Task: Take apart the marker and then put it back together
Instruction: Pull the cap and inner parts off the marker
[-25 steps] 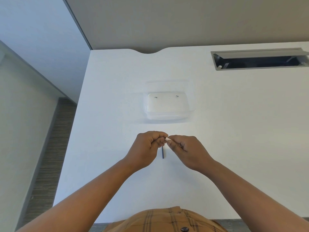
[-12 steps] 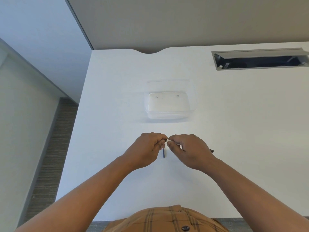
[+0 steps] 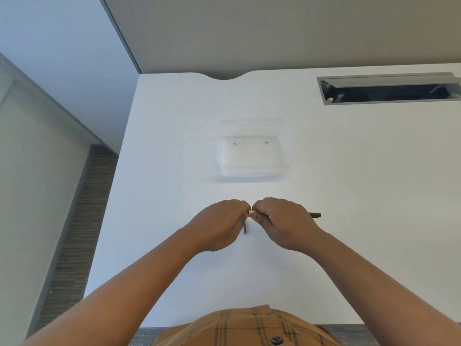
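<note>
**Marker parts held between both hands at mid-surface**

Both hands meet over the white surface (image 3: 174,171). The left hand (image 3: 219,224) has its fingers curled, grip pinched on a small part whose nature I cannot tell. The right hand (image 3: 282,221) is clamped on the marker (image 3: 314,215), whose dark end pokes out past the wrist side; a pale bit shows between the fingertips. A thin blue stick (image 3: 245,228), likely the ink core, lies on the surface under the hands. A clear container (image 3: 289,156) sits beyond. This looks like pulling or seating an end piece; next calls for straight, aligned force along the barrel.
</note>
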